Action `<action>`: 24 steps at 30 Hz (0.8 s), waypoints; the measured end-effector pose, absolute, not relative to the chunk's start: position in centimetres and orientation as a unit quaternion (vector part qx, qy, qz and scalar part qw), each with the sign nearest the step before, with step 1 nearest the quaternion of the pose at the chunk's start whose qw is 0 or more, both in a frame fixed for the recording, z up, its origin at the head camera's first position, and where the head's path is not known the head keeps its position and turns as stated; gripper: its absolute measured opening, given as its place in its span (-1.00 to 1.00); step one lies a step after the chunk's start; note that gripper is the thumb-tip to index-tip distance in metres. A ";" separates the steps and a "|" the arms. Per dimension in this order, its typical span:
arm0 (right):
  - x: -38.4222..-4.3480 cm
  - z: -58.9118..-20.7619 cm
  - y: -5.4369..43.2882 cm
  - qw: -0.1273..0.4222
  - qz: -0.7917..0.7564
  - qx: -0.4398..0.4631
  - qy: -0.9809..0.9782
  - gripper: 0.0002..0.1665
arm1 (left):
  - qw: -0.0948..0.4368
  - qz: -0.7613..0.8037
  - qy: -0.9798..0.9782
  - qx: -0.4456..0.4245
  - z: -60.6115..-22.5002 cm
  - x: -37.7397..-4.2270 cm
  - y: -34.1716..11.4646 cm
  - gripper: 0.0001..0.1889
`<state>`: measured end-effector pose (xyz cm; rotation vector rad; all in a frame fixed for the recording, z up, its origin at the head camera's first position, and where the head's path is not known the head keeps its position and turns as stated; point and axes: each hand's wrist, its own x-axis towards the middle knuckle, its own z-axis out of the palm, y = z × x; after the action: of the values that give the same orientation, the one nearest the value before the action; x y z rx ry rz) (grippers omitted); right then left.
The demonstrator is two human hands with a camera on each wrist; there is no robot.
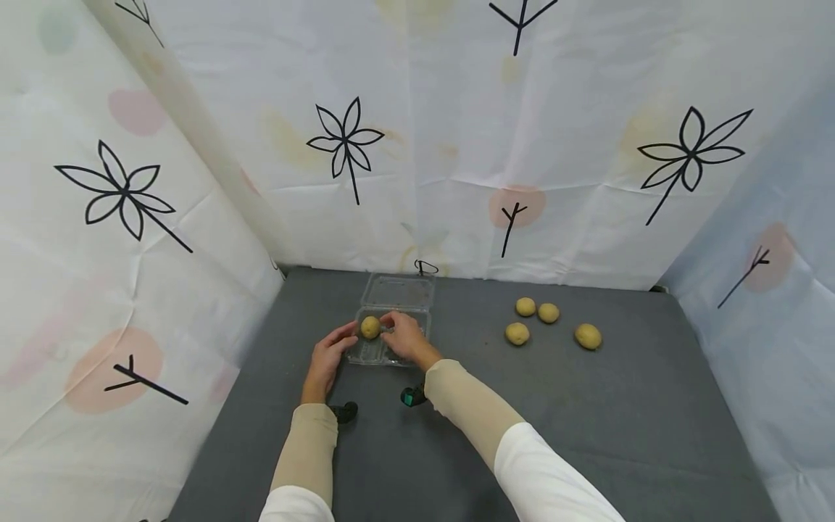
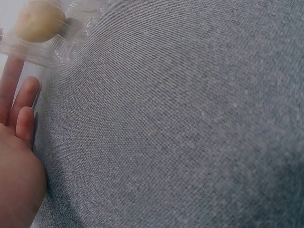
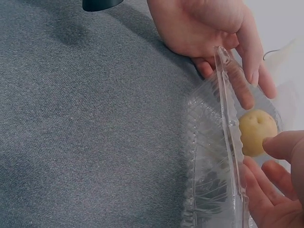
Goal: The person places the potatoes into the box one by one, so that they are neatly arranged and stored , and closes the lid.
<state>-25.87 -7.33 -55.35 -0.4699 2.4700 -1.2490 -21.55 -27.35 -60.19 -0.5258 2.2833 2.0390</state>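
Note:
A clear plastic clamshell container (image 1: 370, 354) lies on the grey table with its lid (image 1: 398, 291) folded back away from the person. One small yellow potato (image 1: 370, 328) sits in its left part; the potato (image 3: 258, 132) also shows in the right wrist view. My left hand (image 1: 325, 360) rests against the container's left side, its fingers extended along the wall. Over the container, just right of the potato, is my right hand (image 1: 406, 337). Its thumb tip overlaps the potato's edge in the right wrist view; whether it touches is unclear. Its fingers are loosely bent and grip nothing.
Three potatoes (image 1: 525, 307) (image 1: 549, 313) (image 1: 517, 333) lie grouped on the table right of the container. A larger potato (image 1: 588, 336) lies further right. White patterned cloth (image 1: 457, 145) hangs behind the table and along both sides.

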 end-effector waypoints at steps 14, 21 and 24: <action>-26.2 -53.9 -6.3 0.165 -0.465 -0.208 0.845 -0.52 | 0.014 0.660 0.732 -0.167 -60.3 -21.4 -27.4 -0.55; -26.1 -53.0 -5.8 0.114 -0.412 -0.237 0.872 -0.51 | 0.013 0.656 0.734 -0.174 -60.4 -21.3 -27.4 -0.56; -25.9 -52.6 -5.5 0.082 -0.385 -0.247 0.885 -0.52 | 0.016 0.654 0.737 -0.172 -60.4 -21.4 -27.4 -0.55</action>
<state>-25.91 -5.47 -52.58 -0.7383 2.6442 -1.1514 -21.36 -27.39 -60.42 -0.5350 2.2900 2.0335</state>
